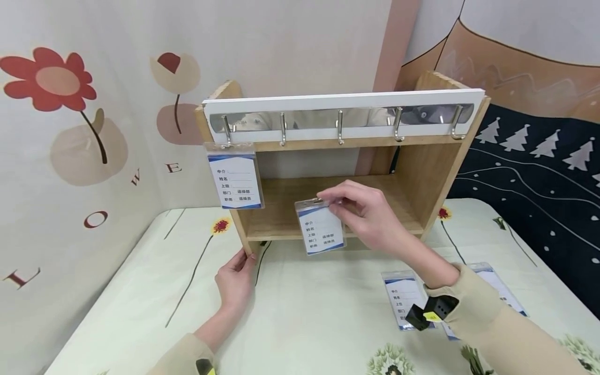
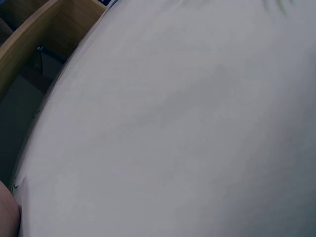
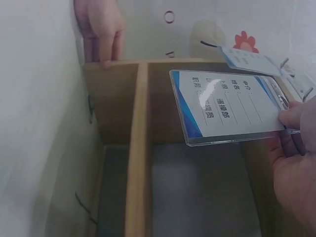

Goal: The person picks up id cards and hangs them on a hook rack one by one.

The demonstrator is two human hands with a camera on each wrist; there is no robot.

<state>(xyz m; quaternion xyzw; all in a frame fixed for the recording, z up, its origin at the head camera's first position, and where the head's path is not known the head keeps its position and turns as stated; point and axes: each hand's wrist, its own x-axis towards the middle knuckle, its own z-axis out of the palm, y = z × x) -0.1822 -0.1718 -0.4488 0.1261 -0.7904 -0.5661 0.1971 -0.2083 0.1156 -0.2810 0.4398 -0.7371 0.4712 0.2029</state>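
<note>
My right hand (image 1: 367,211) pinches a clear-sleeved name badge (image 1: 321,229) by its top edge, in front of the shelf opening and below the hooks. In the right wrist view this badge (image 3: 222,106) appears sideways, its slotted end between thumb and fingers. Low on the left side, my left hand (image 1: 236,278) grips the bottom of the side panel of a wooden shelf (image 1: 337,187); its fingers show around the panel edge in the right wrist view. A second name badge (image 1: 235,179) hangs from the leftmost hook (image 1: 227,130) of a metal hook strip (image 1: 311,120).
Several more hooks, one of them the middle hook (image 1: 339,127), run along the white front rail (image 1: 347,99). On the tablecloth (image 1: 300,312) at the right lie a badge (image 1: 405,299) and another badge (image 1: 499,284), partly behind my right forearm. Patterned curtains stand behind the shelf.
</note>
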